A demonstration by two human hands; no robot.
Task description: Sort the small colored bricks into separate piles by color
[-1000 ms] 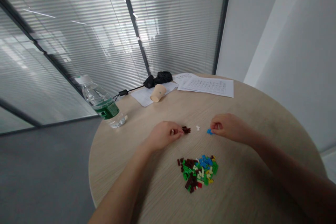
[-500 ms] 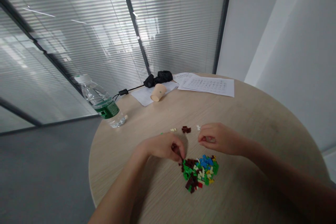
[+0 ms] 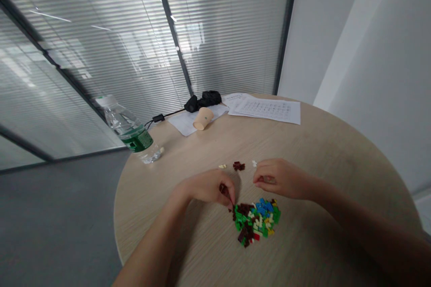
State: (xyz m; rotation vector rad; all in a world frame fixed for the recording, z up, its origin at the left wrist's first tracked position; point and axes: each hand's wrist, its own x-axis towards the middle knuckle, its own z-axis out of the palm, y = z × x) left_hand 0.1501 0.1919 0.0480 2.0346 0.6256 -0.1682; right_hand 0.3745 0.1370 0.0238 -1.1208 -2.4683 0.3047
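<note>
A mixed pile of small toy building bricks (image 3: 249, 220), in green, dark brown, blue, cream, yellow and red, lies on the round table. At its upper left edge my left hand (image 3: 210, 188) is closed, thumb and fingertips pinched on a dark brown brick; more dark brown shows inside the curled fingers. My right hand (image 3: 281, 178) is up and to the right of the pile, its fingers curled and tips together; what they hold, if anything, is hidden. Beyond the hands lie a small cluster of dark brown bricks (image 3: 239, 166), a few cream bricks (image 3: 222, 166) and white bricks (image 3: 254, 163).
A water bottle (image 3: 136, 139) with a green label stands at the left table edge. Farther back are a paper cup (image 3: 203, 119) on its side, a black folded bundle (image 3: 211, 97) with a cord, and printed sheets (image 3: 269, 110). Glass with blinds (image 3: 232, 31) rises behind the table.
My left hand has shifted very slightly up and left at the pile's edge. My right hand has moved a touch to the left, fingers still curled. The bricks look unchanged.
</note>
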